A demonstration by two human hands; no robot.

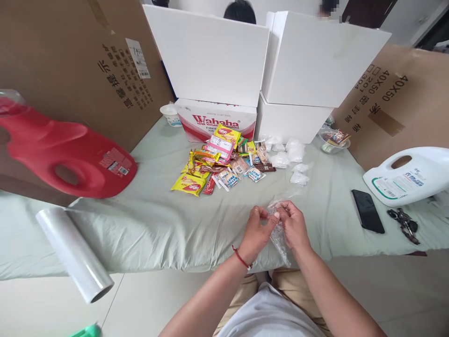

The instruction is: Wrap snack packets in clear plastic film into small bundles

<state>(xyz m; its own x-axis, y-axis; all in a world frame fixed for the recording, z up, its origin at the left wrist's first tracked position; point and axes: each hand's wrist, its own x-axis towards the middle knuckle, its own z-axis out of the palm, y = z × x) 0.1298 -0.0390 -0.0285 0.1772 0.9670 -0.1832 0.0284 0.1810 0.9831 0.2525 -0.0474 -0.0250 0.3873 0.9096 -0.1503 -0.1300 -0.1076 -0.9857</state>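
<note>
A crumpled clear plastic bag [279, 236] hangs between my two hands at the table's near side. My left hand [258, 230] pinches it from the left, thumb toward the other hand. From the right, my right hand [293, 223] grips the same bag near its upper part, fingers closed. Beyond the hands lies a pile of wrapped snacks, with a yellow snack packet [189, 184] in front and a round white-and-blue wrapped biscuit [256, 174] at its right. Several small bunched clear plastic bags [279, 159] lie right of the pile.
Left stand a red jug [87, 154] and a plastic film roll [75, 255] overhanging the edge. White boxes [301, 61] and a Wahaha carton [210, 114] wall the back. On the right are a snack bowl [333, 142], a phone [368, 210], keys [405, 224] and a white jug [414, 175].
</note>
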